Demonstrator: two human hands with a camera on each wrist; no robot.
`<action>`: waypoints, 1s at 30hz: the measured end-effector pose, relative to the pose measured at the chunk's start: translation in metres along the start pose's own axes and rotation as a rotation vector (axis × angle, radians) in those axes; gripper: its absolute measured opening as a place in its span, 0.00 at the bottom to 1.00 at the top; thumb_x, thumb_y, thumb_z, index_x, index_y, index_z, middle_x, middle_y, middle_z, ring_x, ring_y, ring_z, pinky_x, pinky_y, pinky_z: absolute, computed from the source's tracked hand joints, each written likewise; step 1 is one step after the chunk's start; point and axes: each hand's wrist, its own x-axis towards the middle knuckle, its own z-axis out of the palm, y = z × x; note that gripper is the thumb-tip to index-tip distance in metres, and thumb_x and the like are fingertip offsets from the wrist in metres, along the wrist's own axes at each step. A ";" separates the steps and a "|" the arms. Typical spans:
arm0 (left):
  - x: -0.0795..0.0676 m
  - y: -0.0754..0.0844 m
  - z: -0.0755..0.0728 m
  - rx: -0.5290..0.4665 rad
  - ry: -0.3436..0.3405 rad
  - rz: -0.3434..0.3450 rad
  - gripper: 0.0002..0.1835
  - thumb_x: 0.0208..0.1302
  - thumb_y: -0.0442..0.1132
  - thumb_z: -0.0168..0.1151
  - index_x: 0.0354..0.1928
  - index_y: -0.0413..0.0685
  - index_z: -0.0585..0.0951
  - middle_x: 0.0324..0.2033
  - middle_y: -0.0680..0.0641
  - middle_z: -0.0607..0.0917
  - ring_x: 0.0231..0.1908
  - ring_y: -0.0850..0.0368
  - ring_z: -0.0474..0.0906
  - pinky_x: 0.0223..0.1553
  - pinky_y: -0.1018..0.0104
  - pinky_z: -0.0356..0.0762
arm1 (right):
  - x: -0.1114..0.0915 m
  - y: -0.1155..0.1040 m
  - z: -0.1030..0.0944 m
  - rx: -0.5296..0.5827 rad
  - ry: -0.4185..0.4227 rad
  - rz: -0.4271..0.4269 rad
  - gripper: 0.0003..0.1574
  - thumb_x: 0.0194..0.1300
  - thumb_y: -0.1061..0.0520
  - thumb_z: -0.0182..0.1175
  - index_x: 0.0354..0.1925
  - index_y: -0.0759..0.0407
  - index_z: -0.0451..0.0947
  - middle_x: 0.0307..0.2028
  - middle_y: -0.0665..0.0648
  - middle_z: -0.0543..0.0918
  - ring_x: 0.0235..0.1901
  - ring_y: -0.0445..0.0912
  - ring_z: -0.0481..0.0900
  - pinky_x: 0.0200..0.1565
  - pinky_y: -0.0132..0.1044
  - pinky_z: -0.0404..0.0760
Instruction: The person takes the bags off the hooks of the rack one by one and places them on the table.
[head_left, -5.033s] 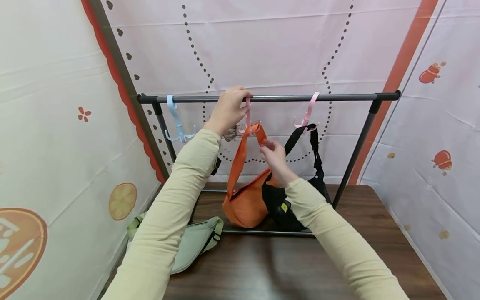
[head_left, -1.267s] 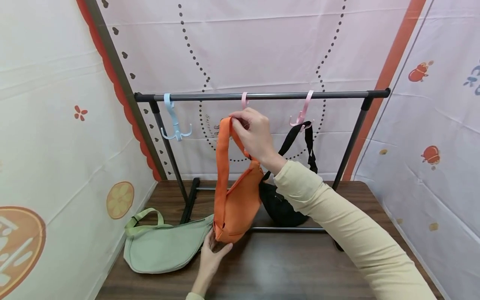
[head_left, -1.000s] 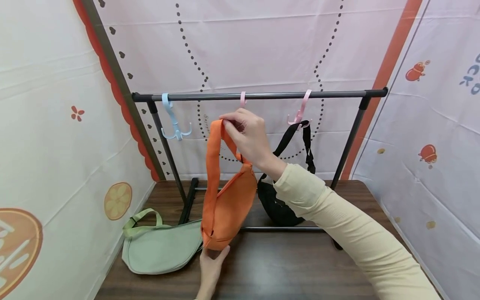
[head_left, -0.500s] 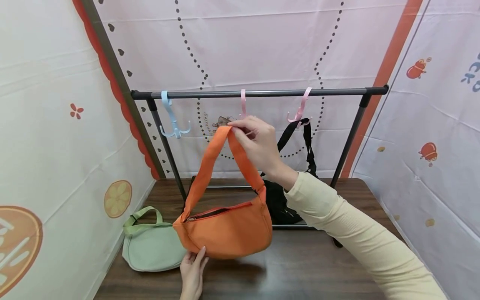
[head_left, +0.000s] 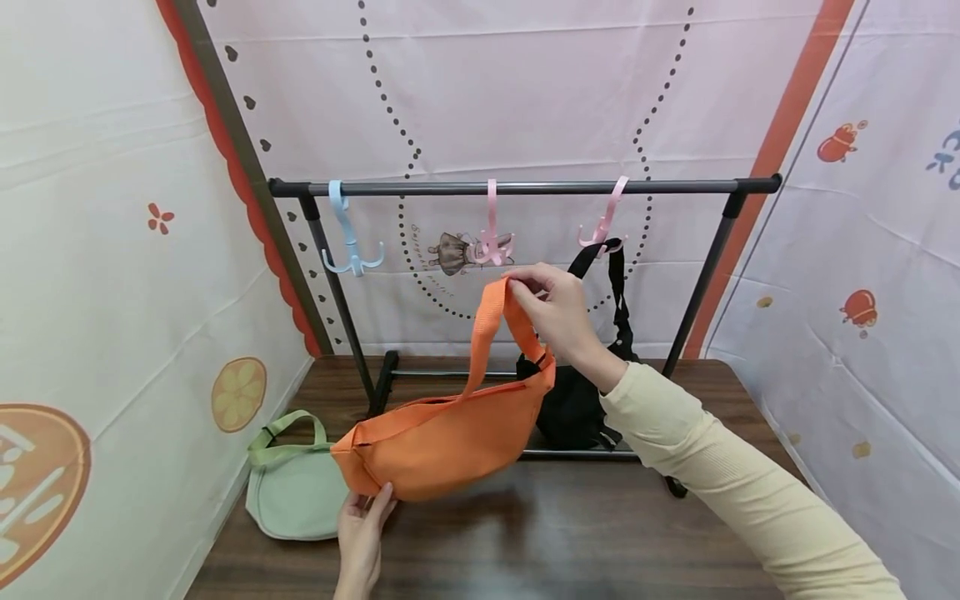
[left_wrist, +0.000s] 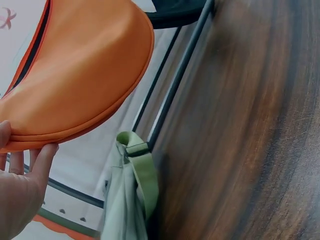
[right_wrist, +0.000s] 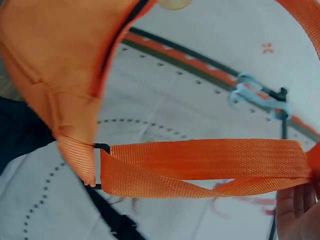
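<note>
My right hand (head_left: 558,312) pinches the top of the strap (head_left: 486,321) of an orange shoulder bag (head_left: 450,442), in front of the rack. At the bag's lower left corner my left hand (head_left: 362,529) grips it, thumb on the front and fingers beneath. The bag tilts, its left end lower, with a dark zip line along its top. In the left wrist view the left hand (left_wrist: 25,190) holds the rounded corner of the orange bag (left_wrist: 85,65). The strap (right_wrist: 200,162) stretches to the right hand (right_wrist: 299,212) in the right wrist view.
A pink hook (head_left: 492,221) and a blue hook (head_left: 347,233) hang bare on the black rack bar (head_left: 420,189). Another pink hook (head_left: 609,212) bears a black bag (head_left: 573,408). A pale green bag (head_left: 292,492) lies on the wooden table (head_left: 600,533), left.
Five seconds ago the orange bag hung on the middle pink hook, which my left hand held. It is off that hook now, held in both hands, and has lately dropped lower and tilted.
</note>
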 end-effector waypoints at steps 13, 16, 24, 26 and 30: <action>0.017 -0.037 -0.024 0.027 -0.040 0.119 0.25 0.57 0.39 0.64 0.55 0.39 0.71 0.43 0.49 0.78 0.41 0.61 0.77 0.35 0.67 0.79 | -0.025 0.057 0.025 -0.207 -0.334 0.339 0.11 0.62 0.64 0.54 0.39 0.64 0.82 0.36 0.60 0.83 0.32 0.49 0.79 0.33 0.37 0.78; 0.027 -0.056 -0.033 0.001 -0.046 0.122 0.25 0.57 0.39 0.63 0.56 0.41 0.71 0.43 0.49 0.79 0.42 0.61 0.77 0.35 0.68 0.79 | -0.035 0.062 0.030 -0.246 -0.413 0.349 0.11 0.62 0.64 0.54 0.40 0.63 0.82 0.38 0.59 0.83 0.34 0.47 0.79 0.35 0.36 0.79; 0.064 -0.101 -0.053 -0.124 -0.043 0.171 0.24 0.57 0.36 0.63 0.57 0.44 0.71 0.47 0.45 0.77 0.44 0.56 0.77 0.37 0.66 0.80 | -0.051 0.065 0.014 -0.214 -0.530 0.339 0.22 0.64 0.61 0.51 0.57 0.61 0.71 0.57 0.62 0.72 0.40 0.55 0.78 0.37 0.44 0.77; 0.056 -0.085 -0.049 -0.146 -0.055 0.172 0.25 0.57 0.36 0.63 0.57 0.44 0.71 0.47 0.45 0.76 0.45 0.56 0.77 0.38 0.66 0.80 | -0.056 0.067 0.003 -0.160 -0.506 0.361 0.25 0.66 0.57 0.51 0.60 0.60 0.68 0.59 0.64 0.69 0.54 0.56 0.72 0.50 0.48 0.73; 0.042 -0.052 -0.042 -0.262 -0.148 0.263 0.23 0.58 0.31 0.60 0.57 0.42 0.71 0.47 0.46 0.77 0.45 0.57 0.76 0.38 0.68 0.79 | -0.076 0.083 -0.016 0.045 -0.416 0.485 0.32 0.69 0.51 0.47 0.67 0.60 0.55 0.61 0.67 0.64 0.59 0.59 0.65 0.58 0.55 0.64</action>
